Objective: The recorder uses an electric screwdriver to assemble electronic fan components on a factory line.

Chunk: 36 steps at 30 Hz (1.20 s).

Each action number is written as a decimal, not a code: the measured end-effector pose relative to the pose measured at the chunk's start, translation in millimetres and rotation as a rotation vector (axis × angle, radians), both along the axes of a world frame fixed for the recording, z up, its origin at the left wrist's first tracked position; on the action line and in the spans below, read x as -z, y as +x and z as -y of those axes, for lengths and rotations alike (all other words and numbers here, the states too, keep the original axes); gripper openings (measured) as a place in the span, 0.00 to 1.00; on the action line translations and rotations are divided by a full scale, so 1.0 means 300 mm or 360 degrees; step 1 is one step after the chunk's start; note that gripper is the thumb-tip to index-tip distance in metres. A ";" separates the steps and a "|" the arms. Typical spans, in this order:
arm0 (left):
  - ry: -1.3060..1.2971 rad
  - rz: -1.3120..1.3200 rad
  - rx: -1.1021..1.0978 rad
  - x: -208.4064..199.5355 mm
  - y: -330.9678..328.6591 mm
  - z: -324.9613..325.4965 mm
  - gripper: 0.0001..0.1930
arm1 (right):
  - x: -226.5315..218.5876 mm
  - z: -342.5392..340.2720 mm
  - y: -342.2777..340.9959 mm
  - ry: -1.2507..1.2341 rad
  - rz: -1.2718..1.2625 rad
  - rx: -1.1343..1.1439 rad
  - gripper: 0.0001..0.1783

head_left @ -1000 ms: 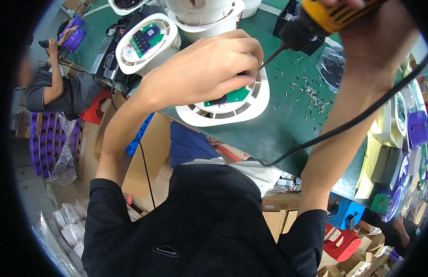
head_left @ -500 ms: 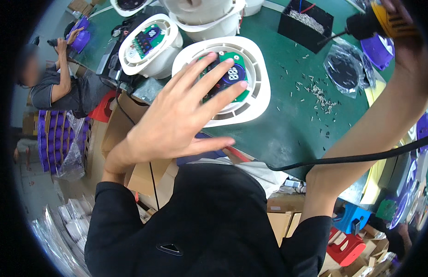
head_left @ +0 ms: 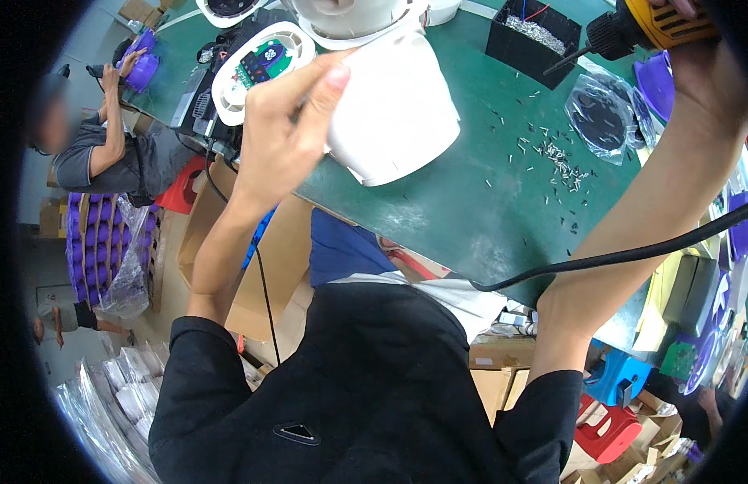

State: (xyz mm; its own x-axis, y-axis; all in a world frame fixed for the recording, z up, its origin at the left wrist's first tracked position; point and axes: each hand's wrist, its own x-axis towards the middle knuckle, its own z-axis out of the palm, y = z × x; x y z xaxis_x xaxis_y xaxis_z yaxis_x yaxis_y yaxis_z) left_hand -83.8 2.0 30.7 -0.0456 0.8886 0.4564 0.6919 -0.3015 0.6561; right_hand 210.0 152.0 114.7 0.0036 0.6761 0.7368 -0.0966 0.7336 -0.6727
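A white plastic housing (head_left: 398, 109) is tipped over on the green worktable, its smooth side toward me. My left hand (head_left: 285, 133) grips its left edge, thumb in view and the other fingertips partly hidden. The housing's green circuit board is out of sight. At the upper right, my right hand (head_left: 704, 81) is closed around a yellow and black electric screwdriver (head_left: 652, 28). Its bit points down to the left, by a black box of screws (head_left: 535, 44). Another white housing (head_left: 229, 89) with a green circuit board facing up stands left of my left hand.
Loose screws (head_left: 563, 165) lie scattered on the green table (head_left: 462, 218). Right of them is a plastic bag of black round parts (head_left: 604, 117). Stacked white housings (head_left: 350, 20) stand behind. A black cable (head_left: 616, 262) crosses my right forearm. A co-worker (head_left: 100, 153) sits at far left.
My left hand has gone from lying spread over the circuit board to gripping the housing's edge, and the housing has tipped onto its side. The screwdriver has shifted slightly left.
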 end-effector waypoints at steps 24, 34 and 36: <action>-0.0585 0.1534 0.0316 0.286 -0.005 -0.057 0.31 | -0.063 0.107 -0.166 0.0044 0.0090 0.0168 0.26; 0.0612 -0.0398 0.0306 0.047 0.004 -0.136 0.22 | 0.028 0.158 -0.235 -0.0138 0.0290 -0.0362 0.28; -0.0357 0.0056 0.0668 -0.084 0.045 -0.181 0.41 | 0.017 0.138 -0.260 -0.0202 -0.0065 -0.0600 0.29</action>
State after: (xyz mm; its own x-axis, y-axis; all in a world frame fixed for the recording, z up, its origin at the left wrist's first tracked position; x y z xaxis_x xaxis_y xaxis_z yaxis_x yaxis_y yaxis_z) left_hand -70.2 56.3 55.9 0.3264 0.9100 0.2555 0.5167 -0.3981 0.7579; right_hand 132.1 110.7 109.7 -0.2346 0.7212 0.6518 -0.3718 0.5529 -0.7457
